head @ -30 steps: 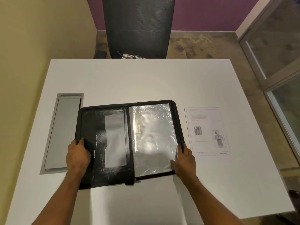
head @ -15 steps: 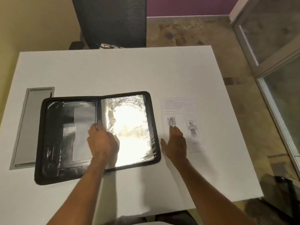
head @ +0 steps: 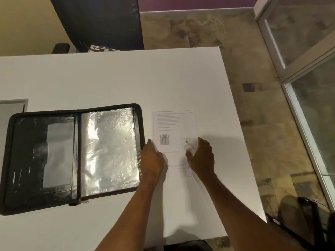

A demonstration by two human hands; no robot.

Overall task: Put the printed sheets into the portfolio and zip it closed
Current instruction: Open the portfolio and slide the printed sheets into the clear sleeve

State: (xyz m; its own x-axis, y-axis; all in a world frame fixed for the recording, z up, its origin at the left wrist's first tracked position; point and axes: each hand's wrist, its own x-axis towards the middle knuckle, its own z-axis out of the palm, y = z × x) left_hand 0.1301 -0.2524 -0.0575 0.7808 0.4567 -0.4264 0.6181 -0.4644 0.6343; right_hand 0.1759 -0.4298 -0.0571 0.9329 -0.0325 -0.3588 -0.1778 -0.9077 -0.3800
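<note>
A black zip portfolio (head: 16, 160) lies open flat on the white table (head: 108, 78), its right half filled by shiny clear sleeves (head: 108, 147) and its zip pull at the lower middle. To its right lie the printed sheets (head: 174, 124), white with text and two small grey pictures. My left hand (head: 151, 158) rests at the sheets' lower left edge, just beside the portfolio's right rim. My right hand (head: 201, 156) lies over the sheets' lower right part, fingers spread and covering one picture. Neither hand holds anything.
A grey recessed cable flap (head: 12, 107) sits in the table at the far left. A black mesh chair (head: 101, 20) stands behind the table. The table's right edge drops to a stone floor; a glass door (head: 308, 69) is at the right.
Both hands left the portfolio and moved right to the printed sheets. The left hand came off the sleeves; the right one slid further onto the paper. The view swung right.
</note>
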